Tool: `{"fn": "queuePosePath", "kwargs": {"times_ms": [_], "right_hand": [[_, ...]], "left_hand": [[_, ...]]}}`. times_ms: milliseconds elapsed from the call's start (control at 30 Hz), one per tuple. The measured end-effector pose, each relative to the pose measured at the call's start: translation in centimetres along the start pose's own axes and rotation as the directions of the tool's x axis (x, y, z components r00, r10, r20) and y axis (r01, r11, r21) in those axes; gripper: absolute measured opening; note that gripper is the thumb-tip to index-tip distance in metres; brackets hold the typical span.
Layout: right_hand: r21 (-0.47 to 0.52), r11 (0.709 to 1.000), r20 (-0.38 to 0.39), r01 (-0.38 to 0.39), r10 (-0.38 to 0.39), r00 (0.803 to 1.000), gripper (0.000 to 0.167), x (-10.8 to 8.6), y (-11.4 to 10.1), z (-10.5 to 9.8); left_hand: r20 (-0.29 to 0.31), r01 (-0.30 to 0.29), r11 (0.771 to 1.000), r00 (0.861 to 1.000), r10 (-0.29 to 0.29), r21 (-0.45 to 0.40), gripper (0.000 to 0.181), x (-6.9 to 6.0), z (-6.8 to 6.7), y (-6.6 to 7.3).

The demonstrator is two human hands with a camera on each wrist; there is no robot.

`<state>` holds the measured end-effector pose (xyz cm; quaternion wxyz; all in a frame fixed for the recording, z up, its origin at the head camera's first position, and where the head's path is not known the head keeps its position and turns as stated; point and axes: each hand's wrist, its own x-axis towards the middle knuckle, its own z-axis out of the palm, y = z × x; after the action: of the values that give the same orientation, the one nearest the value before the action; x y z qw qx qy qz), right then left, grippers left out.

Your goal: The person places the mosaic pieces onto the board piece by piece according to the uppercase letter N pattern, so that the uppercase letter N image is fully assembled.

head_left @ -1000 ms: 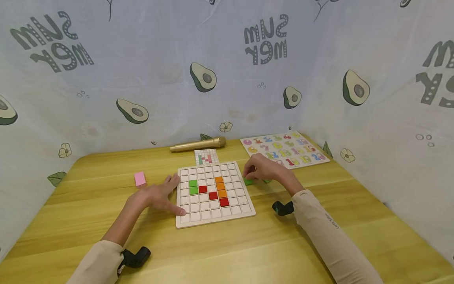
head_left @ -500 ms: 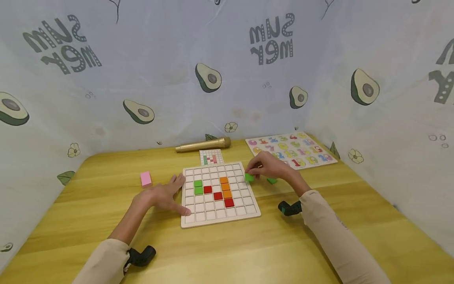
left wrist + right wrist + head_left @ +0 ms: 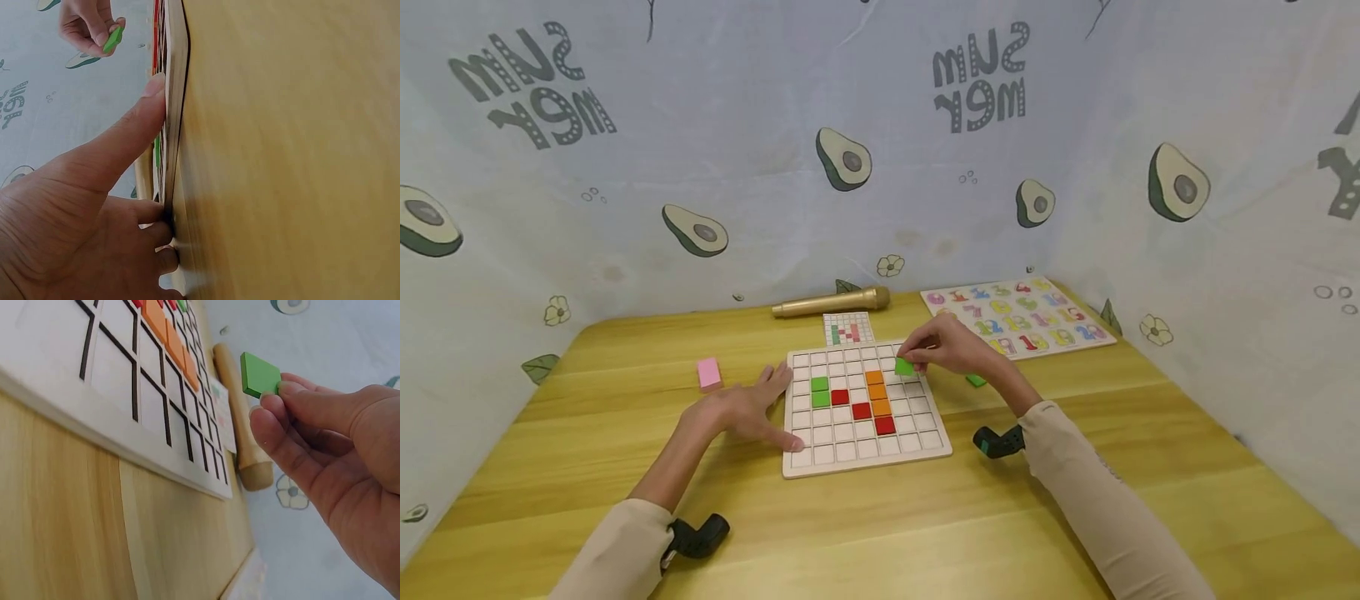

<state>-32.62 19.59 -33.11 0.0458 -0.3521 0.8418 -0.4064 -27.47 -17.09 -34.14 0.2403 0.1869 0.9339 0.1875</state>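
Note:
A white grid board (image 3: 842,454) lies on the table with green, red and orange square tiles set in some of its cells. My left hand (image 3: 741,414) rests at the board's left edge, thumb on its near left corner area and the other fingers along its side. Above the far right part of the board, my right hand (image 3: 951,346) pinches a green square tile (image 3: 259,375) between thumb and fingertips. In the right wrist view the tile is held clear of the board. Behind the board lies a small pattern card (image 3: 847,328) printed with coloured squares.
A pink block (image 3: 708,374) lies left of the board. Another green tile (image 3: 976,380) is on the table to the right, partly behind the right forearm. A gold microphone (image 3: 831,302) and a number puzzle board (image 3: 1022,321) lie at the back, before a patterned cloth wall.
My right hand has lifted the green tile from the table right of the board and carried it left over the board's far right cells. The left hand stays at the board's edge.

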Motion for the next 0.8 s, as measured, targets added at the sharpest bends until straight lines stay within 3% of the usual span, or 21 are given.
{"fn": "queuePosePath", "kwargs": {"times_ms": [333,600,800], "right_hand": [[0.034,0.999,0.06,-0.026,0.024,0.998,0.014,1.4,-0.8,1.4],[0.08,0.996,0.106,-0.03,0.022,0.994,0.013,3.1,-1.4,3.1],[0.116,0.991,0.124,-0.058,0.044,0.991,0.013,4.3,-2.1,4.5]], "left_hand": [[0.01,-0.033,0.999,0.999,0.033,0.003,0.137,0.4,0.0,-0.4],[0.007,-0.022,1.0,1.0,0.022,0.021,0.132,0.3,-0.1,0.0],[0.009,-0.018,1.0,1.0,0.018,0.004,0.138,0.4,-0.1,-0.2]]}}
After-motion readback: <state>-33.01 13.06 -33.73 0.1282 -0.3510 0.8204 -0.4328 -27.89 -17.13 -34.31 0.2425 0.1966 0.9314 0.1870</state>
